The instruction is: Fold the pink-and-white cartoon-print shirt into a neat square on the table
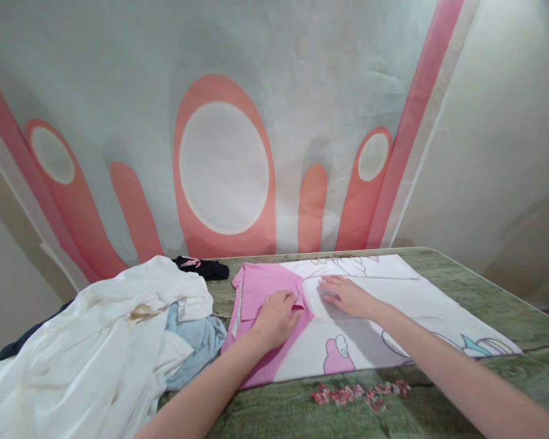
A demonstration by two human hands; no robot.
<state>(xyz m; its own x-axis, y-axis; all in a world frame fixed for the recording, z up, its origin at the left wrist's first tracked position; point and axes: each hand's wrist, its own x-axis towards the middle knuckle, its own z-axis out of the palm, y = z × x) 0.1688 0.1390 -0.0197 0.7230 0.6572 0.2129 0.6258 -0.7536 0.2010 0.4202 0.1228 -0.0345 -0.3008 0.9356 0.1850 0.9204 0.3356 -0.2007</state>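
While left hand (pixel 277 318) pinches pink flap (pixel 265 285), right hand (pixel 348 296) lies flat, open. Printed cloth (pixel 421 305): one corner turned, remainder spread. Laundry heap (pixel 96 341) at 9 o'clock.

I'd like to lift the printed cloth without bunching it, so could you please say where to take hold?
Probably pinch the printed cloth by its two right corners, coming from the right: that end lies flat and free, while the left hand and right hand rest on its left end.

Pink-and-white cartoon-print garment (pixel 348 317), white cloth heap (pixel 96 341), pale blue cloth (pixel 201 341), green wood-grain table (pixel 462 274), coral-and-white backdrop (pixel 224 164)
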